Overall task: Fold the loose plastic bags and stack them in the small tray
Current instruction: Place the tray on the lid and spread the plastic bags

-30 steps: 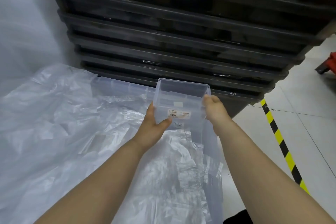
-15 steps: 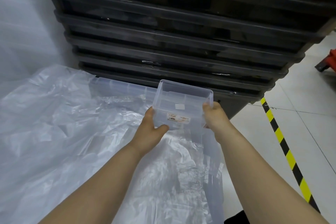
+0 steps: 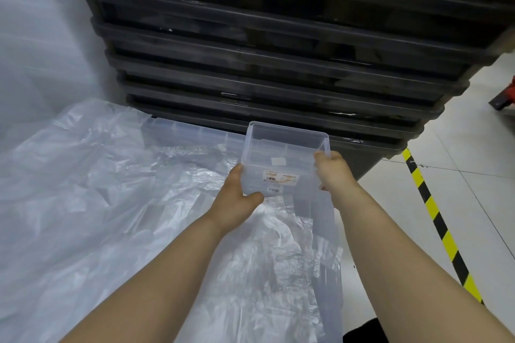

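Plainly, the tray (image 3: 281, 159) is held clear of the bags (image 3: 111, 189), over the far right corner of the bin (image 3: 195, 133), and gripped at both sides. The left hand (image 3: 237, 198) is wrapped round the left wall, with the thumb hooked under the near lower edge. The right hand (image 3: 333, 172) is curled over the right rim.

Compared with a second ago, the tray has been tipped. Then its face with the label (image 3: 280, 175) was turned toward the camera and the opening pointed more at the black stack (image 3: 278, 64). Now the rim is seen more from above and the inside is open to view. The left thumb, then laid across the labelled face, has been slid down below it. The tray's place over the bin has hardly been changed.

No folded bag can be made out in the tray. The bags are left loose and crumpled across the bin, from its left edge to its right wall.

It is judged that the tray is being levelled so that it can be set down opening up and folded bags stacked in it. Folding is not yet begun, and both hands must be freed first. An unsteady seat may be given by the slack, slippery film if the tray is put on the bags rather than on the floor (image 3: 459, 175) beside the right edge.
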### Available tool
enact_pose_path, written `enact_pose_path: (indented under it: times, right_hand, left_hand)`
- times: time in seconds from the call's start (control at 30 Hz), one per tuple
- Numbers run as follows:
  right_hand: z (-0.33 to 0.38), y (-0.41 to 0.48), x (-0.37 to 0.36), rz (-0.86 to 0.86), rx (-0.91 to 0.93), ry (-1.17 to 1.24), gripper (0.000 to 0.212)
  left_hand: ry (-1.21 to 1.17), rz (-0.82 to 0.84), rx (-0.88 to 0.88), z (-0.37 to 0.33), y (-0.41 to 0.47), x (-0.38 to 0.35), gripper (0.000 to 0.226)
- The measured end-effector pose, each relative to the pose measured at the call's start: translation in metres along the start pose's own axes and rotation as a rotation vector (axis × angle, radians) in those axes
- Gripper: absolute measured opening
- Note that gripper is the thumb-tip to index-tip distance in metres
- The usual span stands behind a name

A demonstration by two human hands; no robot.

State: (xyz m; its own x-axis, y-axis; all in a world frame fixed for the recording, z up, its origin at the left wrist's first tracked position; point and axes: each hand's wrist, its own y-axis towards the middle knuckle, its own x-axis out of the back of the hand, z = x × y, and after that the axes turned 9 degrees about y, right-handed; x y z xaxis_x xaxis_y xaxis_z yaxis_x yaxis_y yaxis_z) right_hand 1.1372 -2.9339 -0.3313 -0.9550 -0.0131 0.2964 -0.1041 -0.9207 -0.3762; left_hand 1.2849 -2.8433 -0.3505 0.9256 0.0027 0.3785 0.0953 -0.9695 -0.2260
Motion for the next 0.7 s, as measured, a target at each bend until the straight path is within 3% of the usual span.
enact_pose_path:
  times: [0.17, 0.27, 0.33, 0.47, 0.53, 0.6, 0.67, 0.7]
  right_hand:
    - [-0.003, -0.010, 0.006, -0.075, 0.059, 0.101, 0.048]
    - [-0.008, -0.024, 0.013, -0.258, 0.321, 0.099, 0.024]
    - [-0.013, -0.042, 0.013, -0.282, 0.422, 0.094, 0.020]
    - [-0.035, -0.090, -0.001, 0.019, 0.558, -0.063, 0.023]
    - [-0.045, -0.110, -0.003, 0.005, 0.745, -0.210, 0.022]
    - [-0.051, -0.124, -0.002, 0.013, 0.818, -0.273, 0.023]
    - [-0.055, -0.140, -0.001, 0.246, 0.715, -0.379, 0.029]
    - [-0.060, -0.146, 0.000, 0.396, 0.652, -0.492, 0.037]
  left_hand:
    - [-0.032, -0.005, 0.027, -0.005, -0.008, 0.004, 0.058]
    - [0.101, -0.061, 0.033, -0.002, -0.024, 0.013, 0.068]
    - [0.268, -0.081, -0.015, 0.005, -0.045, 0.024, 0.063]
    - [0.580, 0.021, -0.105, 0.026, -0.102, 0.048, 0.045]
    - [0.710, 0.089, -0.066, 0.037, -0.130, 0.060, 0.047]
    - [0.839, 0.156, -0.034, 0.048, -0.153, 0.065, 0.076]
    - [0.922, 0.228, 0.040, 0.057, -0.172, 0.067, 0.117]
    - [0.967, 0.272, 0.079, 0.063, -0.180, 0.067, 0.125]
